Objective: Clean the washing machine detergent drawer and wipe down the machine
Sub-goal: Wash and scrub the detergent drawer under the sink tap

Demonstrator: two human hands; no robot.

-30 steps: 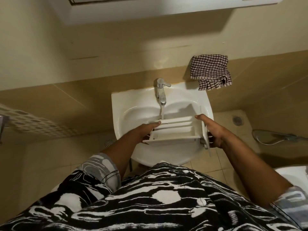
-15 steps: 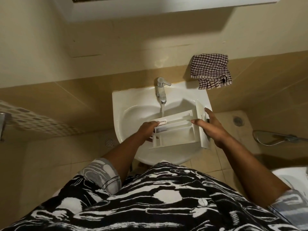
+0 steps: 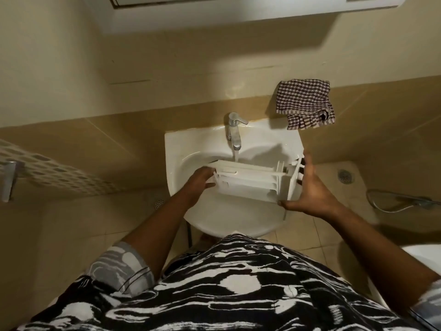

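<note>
A white plastic detergent drawer [image 3: 250, 181] with several compartments lies crosswise over the white washbasin [image 3: 176, 149], under water running from the chrome tap [image 3: 233, 132]. My left hand [image 3: 200, 181] grips the drawer's left end. My right hand [image 3: 307, 189] holds the right end, where the front panel is, with the thumb under the near corner and the fingers spread round the far side. A brown-and-white checked cloth [image 3: 305, 103] lies on the wall ledge behind the basin's right corner.
Beige tiled walls and floor surround the basin. A shower hose and head [image 3: 401, 203] lie on the floor at the right, near a floor drain [image 3: 344, 176]. A white fixture's edge [image 3: 427, 259] shows at the lower right. A perforated panel [image 3: 47, 173] runs along the left.
The drawer has been turned and tilted under the running water. My right hand has shifted round the front-panel end, and my left hand has stayed on the left end.
</note>
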